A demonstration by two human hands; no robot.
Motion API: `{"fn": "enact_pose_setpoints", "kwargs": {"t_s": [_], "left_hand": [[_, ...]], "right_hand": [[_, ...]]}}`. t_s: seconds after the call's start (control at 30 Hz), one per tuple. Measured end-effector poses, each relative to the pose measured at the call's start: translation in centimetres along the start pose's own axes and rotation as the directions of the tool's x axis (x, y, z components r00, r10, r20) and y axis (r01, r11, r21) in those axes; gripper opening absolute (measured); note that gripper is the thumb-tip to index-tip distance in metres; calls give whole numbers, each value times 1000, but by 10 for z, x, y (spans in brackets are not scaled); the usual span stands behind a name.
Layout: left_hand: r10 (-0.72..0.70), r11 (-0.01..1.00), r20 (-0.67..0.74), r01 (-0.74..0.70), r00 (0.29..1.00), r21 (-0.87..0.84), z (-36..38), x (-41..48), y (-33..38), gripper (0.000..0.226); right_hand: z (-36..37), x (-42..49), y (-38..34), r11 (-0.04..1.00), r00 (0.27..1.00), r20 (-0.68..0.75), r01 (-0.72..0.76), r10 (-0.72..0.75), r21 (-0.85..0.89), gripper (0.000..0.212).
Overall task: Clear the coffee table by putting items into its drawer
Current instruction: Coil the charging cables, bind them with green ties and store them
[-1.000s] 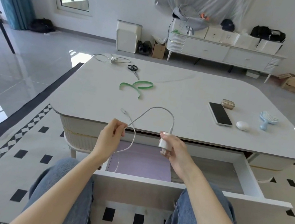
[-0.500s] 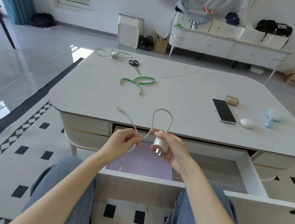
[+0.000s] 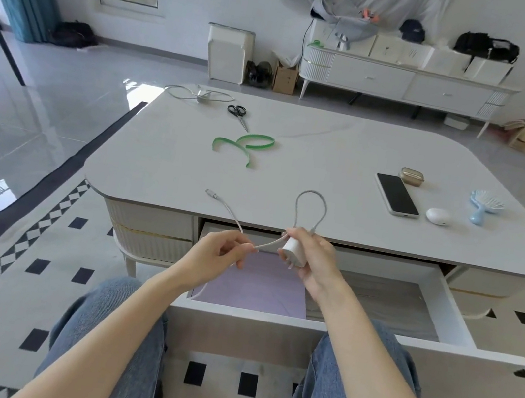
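— Where's the charger (image 3: 294, 252)?
— Above the open drawer (image 3: 455, 323); the right hand (image 3: 315, 259) grips it.
— And the left hand (image 3: 215, 252)?
— Pinching its cable (image 3: 313, 196), looped over the tabletop (image 3: 330, 161) edge.

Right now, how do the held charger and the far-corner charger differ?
The held charger sits in the right hand over the drawer, left hand pinching its cable; the far charger lies untouched on the table. That cable loops upward; the far cable lies flat. Both look white.
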State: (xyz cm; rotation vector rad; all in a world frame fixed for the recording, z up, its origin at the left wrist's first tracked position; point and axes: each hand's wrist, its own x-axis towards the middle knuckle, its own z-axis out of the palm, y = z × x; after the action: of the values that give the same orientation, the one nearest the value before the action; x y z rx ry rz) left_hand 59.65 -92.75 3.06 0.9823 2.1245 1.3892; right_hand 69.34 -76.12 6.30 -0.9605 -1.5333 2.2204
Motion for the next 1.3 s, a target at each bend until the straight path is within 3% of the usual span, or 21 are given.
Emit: {"fn": "enact_pose_setpoints", "kwargs": {"t_s": [0.1, 0.23, 0.3, 0.4, 0.5, 0.6, 0.7, 0.77, 0.87, 1.1, 1.2, 1.3], "left_hand": [[18, 1000, 8, -18, 1000, 3, -8, -1, -9, 28], [-25, 990, 87, 13, 996, 140, -13, -3, -16, 31], [-47, 980, 135, 20, 990, 197, -11, -6, -15, 30], [-46, 961, 90, 20, 995, 277, -14, -8, -15, 27], [-3, 885, 30, -11, 1000, 466, -23, -8, -23, 28], [14, 786, -15, -2, 1000, 618, -28, -9, -29, 31], [118, 745, -83, -33, 990, 666, -30, -10, -28, 31], [155, 787, -115, -52, 981, 615, -31, -10, -26, 27], [124, 851, -107, -50, 986, 522, -27, -10, -19, 25], [110, 946, -177, -48, 978, 320, -21, -10, -2, 18], [86, 973, -188, -43, 978, 225, -21, -8, 0, 19], [65, 987, -218, -31, 974, 155, -21, -5, -1, 16]], "right_hand": [[-6, 3, -6, 978, 997, -74, 36, -21, 203, 7], [-12, 0, -13, 849, 999, 4, -34, 38, 527, 11], [-14, -2, -15, 810, 997, 31, -79, 74, 581, 11], [-13, -7, -16, 913, 996, 61, -79, 59, 400, 9], [-15, -7, -12, 998, 998, 3, 58, -58, 29, 9], [-23, -5, -5, 898, 976, 38, 211, -213, -386, 6], [-28, -4, 3, 729, 962, 111, 261, -248, -632, 6], [-26, -6, 6, 708, 965, 168, 264, -204, -655, 8], [-19, -9, 6, 802, 959, 277, 213, -63, -557, 12], [-12, -10, 13, 828, 853, 487, 132, 185, -545, 9], [-7, -14, 13, 820, 837, 504, 128, 212, -558, 11], [-3, -14, 17, 783, 875, 458, 170, 160, -598, 24]]}}
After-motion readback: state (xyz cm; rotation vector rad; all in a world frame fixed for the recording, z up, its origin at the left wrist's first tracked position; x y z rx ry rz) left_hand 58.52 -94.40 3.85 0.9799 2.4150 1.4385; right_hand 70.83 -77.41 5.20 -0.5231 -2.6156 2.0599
